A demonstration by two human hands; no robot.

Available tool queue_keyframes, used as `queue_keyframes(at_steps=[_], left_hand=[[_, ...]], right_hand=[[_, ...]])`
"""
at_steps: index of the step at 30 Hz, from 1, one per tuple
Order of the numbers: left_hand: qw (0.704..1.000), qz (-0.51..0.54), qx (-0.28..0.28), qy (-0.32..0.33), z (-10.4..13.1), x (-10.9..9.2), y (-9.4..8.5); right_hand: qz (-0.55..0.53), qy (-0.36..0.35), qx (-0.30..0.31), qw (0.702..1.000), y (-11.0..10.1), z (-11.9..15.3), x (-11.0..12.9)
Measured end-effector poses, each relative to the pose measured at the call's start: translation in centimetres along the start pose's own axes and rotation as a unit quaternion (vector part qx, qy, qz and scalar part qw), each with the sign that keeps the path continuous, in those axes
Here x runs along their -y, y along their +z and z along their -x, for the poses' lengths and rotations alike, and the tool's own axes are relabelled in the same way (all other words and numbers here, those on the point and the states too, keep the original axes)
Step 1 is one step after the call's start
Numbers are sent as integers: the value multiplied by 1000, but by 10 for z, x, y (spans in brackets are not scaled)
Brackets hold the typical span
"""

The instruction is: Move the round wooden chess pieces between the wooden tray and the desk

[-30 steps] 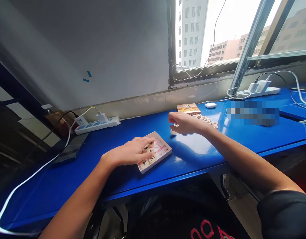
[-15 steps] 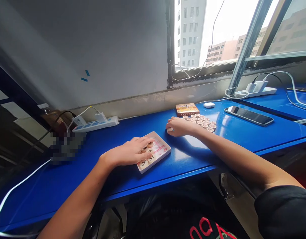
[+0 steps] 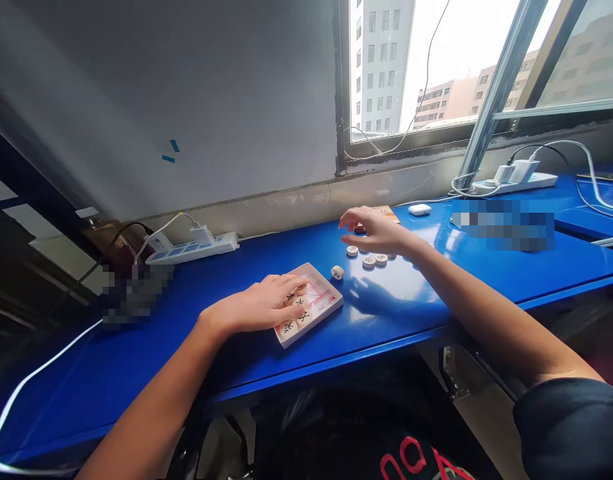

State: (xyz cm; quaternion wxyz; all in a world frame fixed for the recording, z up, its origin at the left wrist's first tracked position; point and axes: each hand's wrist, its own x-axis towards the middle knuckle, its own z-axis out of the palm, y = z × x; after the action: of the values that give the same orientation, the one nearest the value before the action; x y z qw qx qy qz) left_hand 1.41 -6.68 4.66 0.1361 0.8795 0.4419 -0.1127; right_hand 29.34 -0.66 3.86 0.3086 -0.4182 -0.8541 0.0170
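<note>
My left hand (image 3: 259, 303) lies flat across a shallow white box (image 3: 320, 311), fingers stretched over the round Chinese chess pieces (image 3: 303, 316) inside. Pink lines show on the bare part of the box's floor. Just right of the box a single chess piece (image 3: 337, 273) sits tilted on the desk. My right hand (image 3: 374, 230) hovers above the desk with its fingers apart and nothing in them. Beneath and in front of it are several loose pieces (image 3: 369, 262); others are hidden by the hand and forearm.
A printed carton (image 3: 387, 214), partly covered by my right hand, stands near the wall beside a white earbud case (image 3: 419, 209). Power strips with plugs lie at the left (image 3: 201, 248) and right (image 3: 521, 184). A blurred patch covers something on the right. The blue desk's front edge (image 3: 336, 360) runs below.
My right hand has let go of a chess piece beside the box and lifted away, up and to the right, its fingers opening. My left hand has stayed on the box.
</note>
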Motion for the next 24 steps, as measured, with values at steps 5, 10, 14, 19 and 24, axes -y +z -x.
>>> queue_keyframes(at_steps=[5,10,14,19,24], left_hand=[[1000,-9,4,-4,0,0,0],[1000,-11,5,3,0,0,-1],[1000,-14,5,-2,0,0,0],[1000,-17,7,-8,1,-1,1],[1000,-3,-6,6,0,3,2]], right_hand=[[28,-20,275,961,12,5,22],[93,-14,324,941,19,8,34],[111,-18,247,962,22,7,29],[156,-11,280,947,18,4,33],[20,6,-58,998,-7,-3,34]])
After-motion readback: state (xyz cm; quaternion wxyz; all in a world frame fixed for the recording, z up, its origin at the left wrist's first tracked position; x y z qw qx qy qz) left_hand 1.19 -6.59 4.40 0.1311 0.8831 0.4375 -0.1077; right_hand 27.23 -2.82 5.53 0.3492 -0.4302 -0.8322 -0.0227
